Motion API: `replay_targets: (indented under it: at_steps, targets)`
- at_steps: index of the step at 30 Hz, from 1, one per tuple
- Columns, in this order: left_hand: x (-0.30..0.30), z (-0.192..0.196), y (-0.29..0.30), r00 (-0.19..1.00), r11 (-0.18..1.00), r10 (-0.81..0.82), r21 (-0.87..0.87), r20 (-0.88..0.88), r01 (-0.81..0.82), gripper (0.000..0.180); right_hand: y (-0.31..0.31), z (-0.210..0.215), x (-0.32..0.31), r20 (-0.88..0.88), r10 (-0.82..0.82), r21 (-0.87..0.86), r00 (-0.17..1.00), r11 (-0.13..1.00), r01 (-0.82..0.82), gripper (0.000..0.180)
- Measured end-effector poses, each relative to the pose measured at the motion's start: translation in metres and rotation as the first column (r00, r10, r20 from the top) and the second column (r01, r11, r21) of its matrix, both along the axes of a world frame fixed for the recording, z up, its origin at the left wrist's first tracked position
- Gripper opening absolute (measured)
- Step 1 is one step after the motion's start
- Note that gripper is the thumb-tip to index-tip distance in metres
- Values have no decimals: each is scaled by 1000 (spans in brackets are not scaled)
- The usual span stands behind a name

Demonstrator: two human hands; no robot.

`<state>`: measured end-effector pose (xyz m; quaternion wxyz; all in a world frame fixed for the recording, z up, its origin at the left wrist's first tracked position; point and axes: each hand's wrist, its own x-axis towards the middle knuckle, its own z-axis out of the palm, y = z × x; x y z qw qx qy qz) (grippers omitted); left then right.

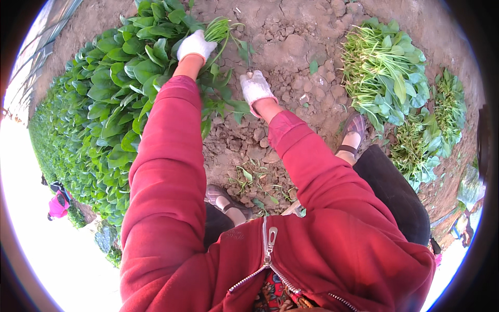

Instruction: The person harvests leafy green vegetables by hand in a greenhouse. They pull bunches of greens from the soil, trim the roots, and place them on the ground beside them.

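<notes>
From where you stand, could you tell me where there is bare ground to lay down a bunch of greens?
Bare soil lies between the growing greens and the cut piles. A smaller patch sits between the feet. The left is crowded with plants.

We see a wide bed of leafy green plants (104, 114) running along the left, growing thick and close. Bare, cloddy brown soil (296, 47) fills the middle. To the right lie heaps of cut greens (387, 73), stems together, with smaller heaps (431, 130) just beside them. Loose leaf scraps (249, 177) litter the dirt between two sandalled feet (353, 130). Far left, we spot another person in pink (58, 204).
</notes>
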<state>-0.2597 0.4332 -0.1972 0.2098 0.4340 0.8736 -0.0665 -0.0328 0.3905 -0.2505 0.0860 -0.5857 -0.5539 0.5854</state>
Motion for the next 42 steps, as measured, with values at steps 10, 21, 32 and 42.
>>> replay_targets:
  at_steps: [10,21,32,42]
  targets:
    - [-16,48,-30,885,767,179,503,430,-399,62,-21,11,2,-37,-188,58,981,980,190,40]
    - [4,121,-168,350,391,-289,444,891,-806,41,-78,13,103,-48,-203,-116,978,974,197,45]
    - [42,228,-386,611,389,-166,621,774,-681,40,-109,43,157,551,113,147,827,962,-230,58]
    - [82,256,-462,684,380,-86,658,725,-650,45,-156,297,53,-453,554,746,699,665,-44,42]
